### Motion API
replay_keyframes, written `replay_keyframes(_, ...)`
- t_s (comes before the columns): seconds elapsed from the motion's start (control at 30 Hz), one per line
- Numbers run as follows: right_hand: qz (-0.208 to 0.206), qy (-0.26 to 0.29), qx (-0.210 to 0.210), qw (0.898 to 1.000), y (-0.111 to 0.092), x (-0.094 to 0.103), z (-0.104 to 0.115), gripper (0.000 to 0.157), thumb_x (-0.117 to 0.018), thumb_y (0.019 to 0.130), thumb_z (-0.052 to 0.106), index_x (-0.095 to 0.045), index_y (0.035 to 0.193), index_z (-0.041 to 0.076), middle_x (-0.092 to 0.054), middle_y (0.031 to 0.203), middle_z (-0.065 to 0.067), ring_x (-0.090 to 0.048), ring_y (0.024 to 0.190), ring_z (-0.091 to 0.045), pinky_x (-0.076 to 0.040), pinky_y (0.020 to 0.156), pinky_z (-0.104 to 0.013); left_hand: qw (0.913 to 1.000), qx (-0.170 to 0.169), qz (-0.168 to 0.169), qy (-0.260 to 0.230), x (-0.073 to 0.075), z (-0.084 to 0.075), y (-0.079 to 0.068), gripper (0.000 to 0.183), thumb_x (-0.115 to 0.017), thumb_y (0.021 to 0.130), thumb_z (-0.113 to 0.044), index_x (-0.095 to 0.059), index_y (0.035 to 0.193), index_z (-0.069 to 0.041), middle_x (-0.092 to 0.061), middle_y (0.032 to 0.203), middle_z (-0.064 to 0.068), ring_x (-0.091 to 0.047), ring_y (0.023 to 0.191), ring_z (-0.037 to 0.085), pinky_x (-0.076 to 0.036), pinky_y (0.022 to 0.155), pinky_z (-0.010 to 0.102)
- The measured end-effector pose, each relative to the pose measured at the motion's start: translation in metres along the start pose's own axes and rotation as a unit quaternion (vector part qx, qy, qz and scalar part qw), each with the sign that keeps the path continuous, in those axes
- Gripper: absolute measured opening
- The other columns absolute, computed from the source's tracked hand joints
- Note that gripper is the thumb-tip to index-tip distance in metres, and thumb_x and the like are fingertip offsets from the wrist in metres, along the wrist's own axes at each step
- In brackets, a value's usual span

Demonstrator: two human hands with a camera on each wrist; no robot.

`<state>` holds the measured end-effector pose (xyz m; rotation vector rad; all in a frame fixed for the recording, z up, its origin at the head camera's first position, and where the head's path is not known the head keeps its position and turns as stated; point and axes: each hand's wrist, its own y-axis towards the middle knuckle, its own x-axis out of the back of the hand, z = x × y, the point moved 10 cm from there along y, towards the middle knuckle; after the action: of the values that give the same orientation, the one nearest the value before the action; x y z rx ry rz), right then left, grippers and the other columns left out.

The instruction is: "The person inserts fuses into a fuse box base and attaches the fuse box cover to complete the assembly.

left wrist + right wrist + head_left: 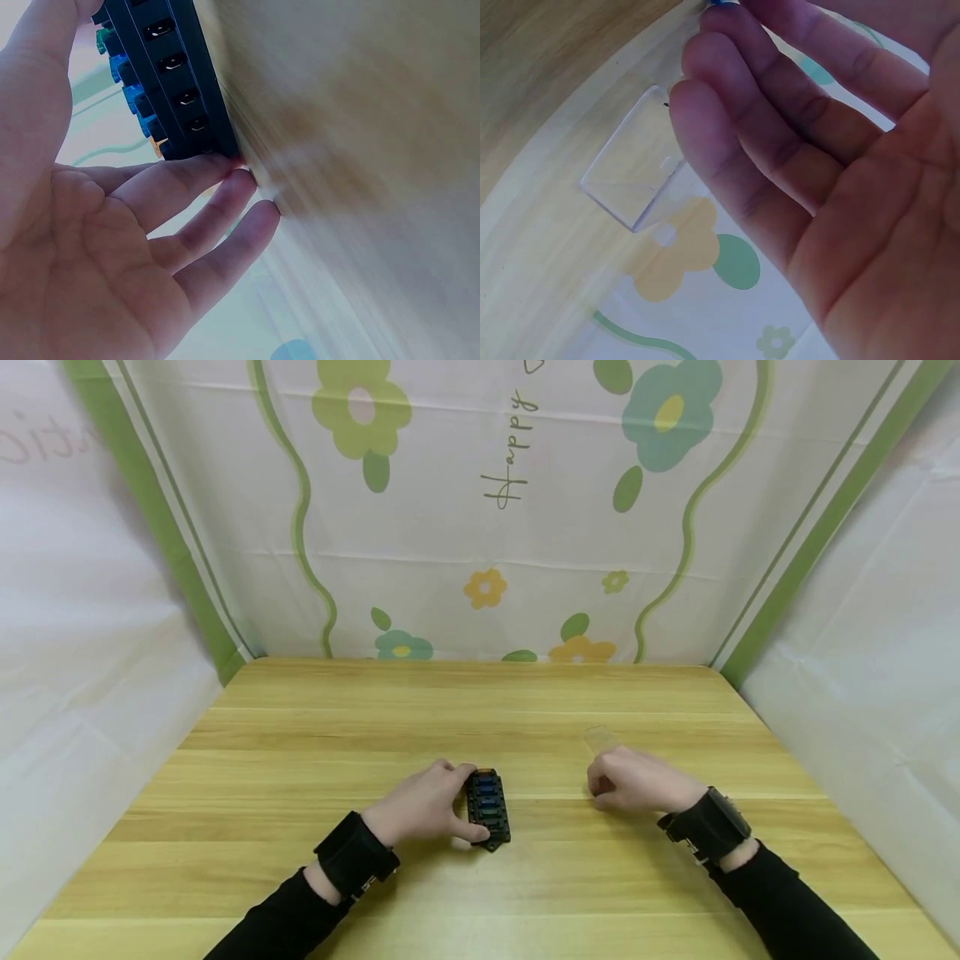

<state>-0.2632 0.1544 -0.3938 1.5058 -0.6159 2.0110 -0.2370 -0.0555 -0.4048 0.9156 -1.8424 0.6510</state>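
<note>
A black fuse block (488,808) with a row of blue, green and orange fuses lies near the middle of the table. My left hand (427,806) grips it by its two ends, thumb at the near end and index finger at the far end. In the left wrist view, slots show along the side of the block (180,82). To the right, my right hand (637,779) is apart from the block with fingers curled. At its fingertips is what looks like a small blue fuse (718,2), mostly hidden.
A clear plastic cover (598,737) lies on the wooden table (300,777) just beyond my right hand, partly behind it. A white cloth with printed flowers (450,527) hangs along the table's far edge, and white cloth hangs at both sides.
</note>
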Motion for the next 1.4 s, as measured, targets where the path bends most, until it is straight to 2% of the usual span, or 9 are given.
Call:
replay_keyframes(0.27, -0.005, 0.002, -0.002, 1.000, 0.001, 0.000, 0.001, 0.013, -0.075, 0.081, 0.021, -0.064, 0.077, 0.024, -0.054, 0.076, 0.015, -0.049, 0.065, -0.001, -0.044, 0.058, -0.020, 1.0000, -0.003, -0.001, 0.002, 0.000, 0.000, 0.000, 0.094, -0.067, 0.074, -0.066, -0.042, 0.142, -0.005, -0.053, 0.124, 0.016, -0.052, 0.113, 0.027, -0.046, 0.085, 0.037)
replay_keyframes(0.5, 0.008, 0.024, -0.012, 1.000, 0.000, -0.001, 0.000, 0.016, -0.079, 0.074, 0.014, -0.066, 0.075, 0.024, -0.055, 0.074, 0.013, -0.050, 0.063, -0.002, -0.044, 0.057, -0.022, 1.0000, 0.005, 0.002, 0.006, -0.001, 0.000, 0.000, 0.095, -0.066, 0.074, -0.067, -0.041, 0.143, -0.008, -0.052, 0.124, 0.014, -0.052, 0.112, 0.026, -0.046, 0.084, 0.035)
replay_keyframes(0.67, 0.017, 0.030, 0.003, 0.999, 0.000, -0.001, 0.003, 0.016, -0.078, 0.073, 0.009, -0.068, 0.074, 0.021, -0.057, 0.073, 0.013, -0.050, 0.062, -0.002, -0.045, 0.057, -0.021, 1.0000, 0.007, 0.001, 0.004, -0.001, 0.001, -0.001, 0.095, -0.066, 0.073, -0.067, -0.041, 0.143, -0.008, -0.053, 0.124, 0.014, -0.053, 0.112, 0.025, -0.046, 0.085, 0.036)
replay_keyframes(0.87, 0.015, 0.032, 0.023, 0.999, 0.001, 0.000, 0.006, 0.019, -0.075, 0.076, 0.004, -0.071, 0.073, 0.022, -0.062, 0.076, 0.013, -0.054, 0.064, 0.000, -0.046, 0.059, -0.020, 1.0000, 0.008, 0.001, 0.004, -0.001, 0.001, -0.001, 0.096, -0.066, 0.073, -0.068, -0.041, 0.143, -0.008, -0.053, 0.123, 0.014, -0.052, 0.111, 0.025, -0.046, 0.084, 0.036)
replay_keyframes(1.0, 0.003, 0.020, 0.031, 0.999, 0.003, 0.000, 0.008, 0.022, -0.073, 0.078, 0.005, -0.068, 0.068, 0.024, -0.060, 0.072, 0.014, -0.045, 0.058, 0.002, -0.043, 0.056, -0.019, 0.9999, 0.009, 0.002, 0.005, -0.001, 0.001, -0.001, 0.096, -0.066, 0.073, -0.068, -0.041, 0.143, -0.008, -0.053, 0.123, 0.014, -0.052, 0.111, 0.026, -0.046, 0.083, 0.035)
replay_keyframes(1.17, -0.004, 0.003, 0.025, 1.000, 0.005, -0.001, 0.008, 0.026, -0.072, 0.082, 0.012, -0.062, 0.059, 0.020, -0.043, 0.058, 0.018, -0.028, 0.051, 0.001, -0.029, 0.050, -0.017, 0.9999, 0.010, 0.002, 0.004, -0.001, 0.001, -0.001, 0.096, -0.066, 0.073, -0.068, -0.041, 0.143, -0.008, -0.052, 0.124, 0.015, -0.052, 0.112, 0.026, -0.046, 0.084, 0.036)
replay_keyframes(1.23, -0.005, -0.002, 0.023, 1.000, 0.005, -0.001, 0.009, 0.028, -0.071, 0.083, 0.014, -0.062, 0.058, 0.020, -0.038, 0.055, 0.018, -0.026, 0.051, 0.000, -0.027, 0.049, -0.017, 0.9999, 0.011, 0.002, 0.003, -0.001, 0.001, -0.001, 0.096, -0.066, 0.073, -0.068, -0.041, 0.143, -0.008, -0.052, 0.124, 0.015, -0.052, 0.111, 0.026, -0.046, 0.084, 0.036)
replay_keyframes(1.4, -0.007, -0.010, 0.023, 1.000, 0.005, -0.001, 0.010, 0.026, -0.071, 0.084, 0.015, -0.063, 0.061, 0.024, -0.044, 0.057, 0.018, -0.030, 0.051, 0.001, -0.032, 0.049, -0.017, 0.9999, 0.015, 0.004, 0.001, -0.001, 0.002, -0.001, 0.096, -0.066, 0.073, -0.068, -0.041, 0.143, -0.010, -0.051, 0.125, 0.015, -0.053, 0.111, 0.026, -0.046, 0.084, 0.036)
